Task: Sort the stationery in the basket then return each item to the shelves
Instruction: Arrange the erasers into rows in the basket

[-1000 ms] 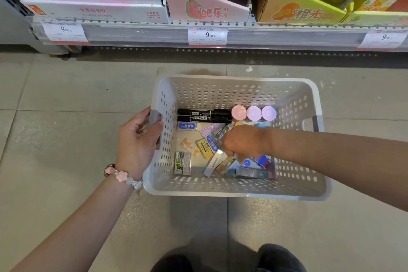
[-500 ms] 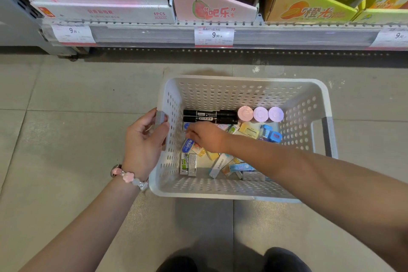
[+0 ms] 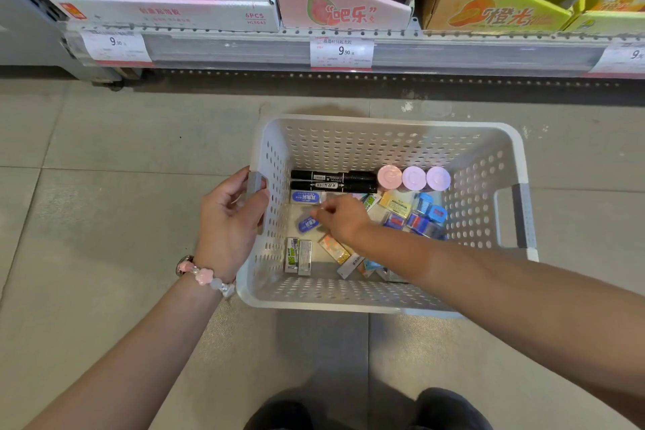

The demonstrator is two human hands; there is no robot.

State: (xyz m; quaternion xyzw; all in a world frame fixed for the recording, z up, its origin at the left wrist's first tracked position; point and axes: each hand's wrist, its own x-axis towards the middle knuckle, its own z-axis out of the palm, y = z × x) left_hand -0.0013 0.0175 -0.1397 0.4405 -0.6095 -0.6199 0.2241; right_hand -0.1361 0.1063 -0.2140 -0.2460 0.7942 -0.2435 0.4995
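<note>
A white perforated basket [image 3: 391, 302] stands on the floor. My left hand [image 3: 227, 220] grips its grey left handle [image 3: 256, 181]. My right hand [image 3: 343, 222] reaches inside and pinches the right end of a small blue eraser [image 3: 307, 223] lying tilted on the basket floor. A second blue eraser [image 3: 306, 197] lies just behind it. Two black markers [image 3: 333, 181] lie along the back wall beside three round pastel tubs [image 3: 413, 178]. Green-and-white packs [image 3: 297, 255], an orange eraser [image 3: 333, 248], a yellow pack [image 3: 396, 205] and blue boxes [image 3: 425, 216] lie scattered; my forearm hides some items.
The lowest shelf rail [image 3: 227, 51] with price tags [image 3: 341, 52] runs across the top. It carries a white carton [image 3: 157, 7], a pink display box [image 3: 338, 7] and a yellow-orange box [image 3: 495, 10]. Grey floor tiles [image 3: 104, 185] surround the basket. My shoes [image 3: 450, 408] show at the bottom.
My right hand has moved from the basket's front right to its left side, carrying the blue eraser down near the other blue one. My left hand stayed on the handle.
</note>
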